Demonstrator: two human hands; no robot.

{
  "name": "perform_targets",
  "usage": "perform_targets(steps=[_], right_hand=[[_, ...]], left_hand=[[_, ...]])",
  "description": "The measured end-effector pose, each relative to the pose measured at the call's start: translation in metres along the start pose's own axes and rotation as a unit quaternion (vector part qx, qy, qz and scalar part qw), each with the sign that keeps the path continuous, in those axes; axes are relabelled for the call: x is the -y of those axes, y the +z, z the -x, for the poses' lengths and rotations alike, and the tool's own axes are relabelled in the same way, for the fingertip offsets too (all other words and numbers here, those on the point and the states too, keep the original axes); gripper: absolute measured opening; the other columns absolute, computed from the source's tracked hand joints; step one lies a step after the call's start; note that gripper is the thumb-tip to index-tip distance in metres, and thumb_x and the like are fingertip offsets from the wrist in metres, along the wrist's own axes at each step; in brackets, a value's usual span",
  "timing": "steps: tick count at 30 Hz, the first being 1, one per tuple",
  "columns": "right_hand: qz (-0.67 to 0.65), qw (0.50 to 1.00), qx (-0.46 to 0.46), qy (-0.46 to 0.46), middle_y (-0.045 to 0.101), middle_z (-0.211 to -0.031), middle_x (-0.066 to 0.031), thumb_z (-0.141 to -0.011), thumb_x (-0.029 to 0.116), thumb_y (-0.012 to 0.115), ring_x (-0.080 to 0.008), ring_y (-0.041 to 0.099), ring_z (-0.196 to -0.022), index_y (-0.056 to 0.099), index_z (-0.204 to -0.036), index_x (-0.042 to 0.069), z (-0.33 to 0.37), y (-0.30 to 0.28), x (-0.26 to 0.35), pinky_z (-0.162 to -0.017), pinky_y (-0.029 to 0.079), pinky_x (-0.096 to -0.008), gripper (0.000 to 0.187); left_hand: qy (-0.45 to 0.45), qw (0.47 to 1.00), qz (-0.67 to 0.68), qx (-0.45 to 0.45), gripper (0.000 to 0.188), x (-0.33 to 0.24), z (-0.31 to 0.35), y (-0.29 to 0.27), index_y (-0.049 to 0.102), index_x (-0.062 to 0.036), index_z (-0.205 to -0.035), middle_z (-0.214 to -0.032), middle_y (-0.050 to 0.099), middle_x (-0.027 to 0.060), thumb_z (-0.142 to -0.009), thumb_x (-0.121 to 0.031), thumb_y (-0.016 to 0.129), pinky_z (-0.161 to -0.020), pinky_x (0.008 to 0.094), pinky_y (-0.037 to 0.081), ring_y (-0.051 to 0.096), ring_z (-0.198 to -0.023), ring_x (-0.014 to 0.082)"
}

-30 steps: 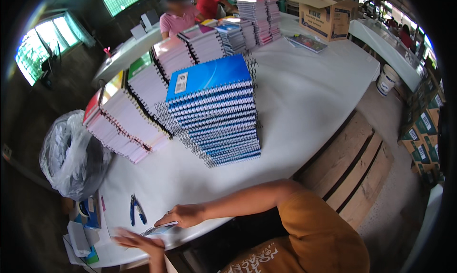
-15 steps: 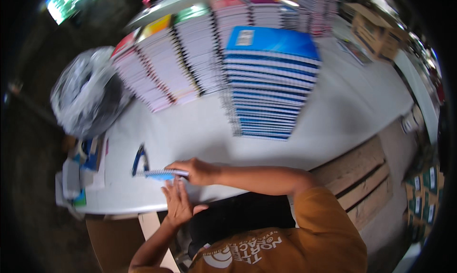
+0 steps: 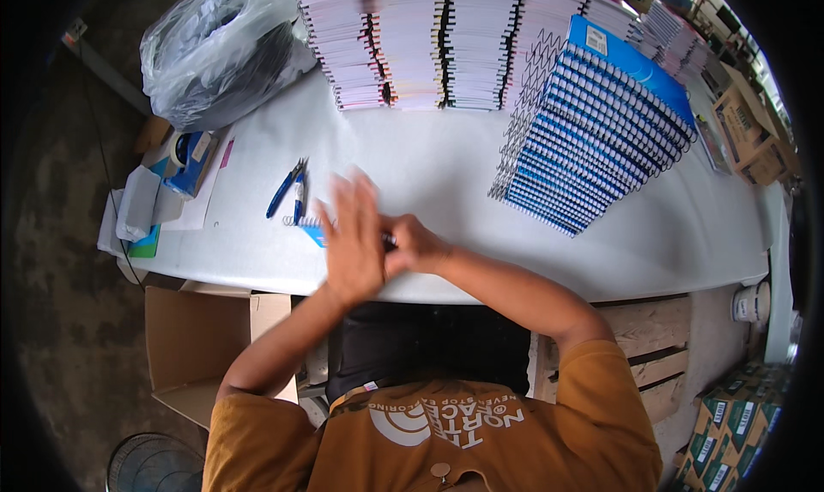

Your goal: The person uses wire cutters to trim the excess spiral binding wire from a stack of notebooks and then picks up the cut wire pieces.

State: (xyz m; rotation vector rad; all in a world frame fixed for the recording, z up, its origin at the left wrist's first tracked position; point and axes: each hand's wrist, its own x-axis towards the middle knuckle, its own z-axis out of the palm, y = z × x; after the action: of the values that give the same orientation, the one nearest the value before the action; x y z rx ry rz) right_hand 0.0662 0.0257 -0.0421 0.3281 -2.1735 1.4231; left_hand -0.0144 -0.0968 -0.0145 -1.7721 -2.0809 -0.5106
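Close to the table's front edge is a blue spiral notebook [image 3: 311, 233], its wire coil showing at the left end while my hands cover most of it. My left hand [image 3: 354, 243] lies across it with stretched fingers, slightly blurred at the tips. Curled at the notebook's right end, my right hand [image 3: 414, 245] grips it. A pair of blue-handled pliers [image 3: 281, 191] rests just beyond the notebook's coil, beside a blue pen-like tool [image 3: 299, 198]. Farther right rises a tall stack of blue spiral notebooks [image 3: 592, 140].
Thick rows of coil-bound books [image 3: 412, 50] line the far side. A filled plastic bag [image 3: 225, 58] sits at the far left, above a tape roll in a blue box [image 3: 187, 161]. Cardboard boxes stand right [image 3: 751, 127] and below the table [image 3: 193, 333].
My left hand has moved up from the notebook's near side to lie over it. The whole view has shifted, and my right hand still grips the notebook.
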Motion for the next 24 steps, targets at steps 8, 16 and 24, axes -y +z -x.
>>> perform_targets(steps=[8, 16, 24], right_hand=[[-0.009, 0.992, -0.046, 0.116, 0.064, -0.086, -0.0182, -0.073, -0.003, 0.057, -0.0238, 0.064, -0.076, 0.060, -0.098, 0.000, -0.006, -0.001, -0.006, -0.067, 0.049, -0.0319, 0.025], [-0.016, 0.972, -0.003, 0.235, 0.065, -0.095, -0.0091, -0.069, -0.006, 0.055, -0.0150, 0.060, -0.089, 0.060, -0.098, 0.000, -0.001, 0.000, -0.016, -0.074, 0.048, -0.0287, 0.030], [0.176, 0.951, 0.029, 0.252, 0.063, -0.103, -0.0083, -0.080, 0.006, 0.061, -0.0179, 0.059, -0.099, 0.060, -0.101, 0.002, 0.006, 0.012, -0.003, -0.081, 0.048, -0.0282, 0.022]], left_hand=[[-0.017, 0.997, 0.071, -0.008, 0.039, -0.005, -0.017, -0.041, 0.057, -0.0131, -0.112, -0.110, 0.056, 0.0019, -0.075, -0.020, 0.068, -0.095, 0.0413, 0.028, 0.052, -0.104, 0.0169], [-0.025, 0.992, 0.125, -0.012, 0.032, 0.010, -0.011, -0.040, 0.060, -0.0179, -0.102, -0.097, 0.060, -0.0002, -0.074, -0.030, 0.067, -0.088, 0.0405, 0.035, 0.057, -0.092, 0.0163], [-0.080, 0.978, 0.190, -0.039, 0.025, -0.003, 0.010, -0.036, 0.060, -0.0109, -0.093, -0.089, 0.054, 0.0016, -0.070, -0.021, 0.057, -0.085, 0.0335, 0.034, 0.052, -0.093, 0.0184]])
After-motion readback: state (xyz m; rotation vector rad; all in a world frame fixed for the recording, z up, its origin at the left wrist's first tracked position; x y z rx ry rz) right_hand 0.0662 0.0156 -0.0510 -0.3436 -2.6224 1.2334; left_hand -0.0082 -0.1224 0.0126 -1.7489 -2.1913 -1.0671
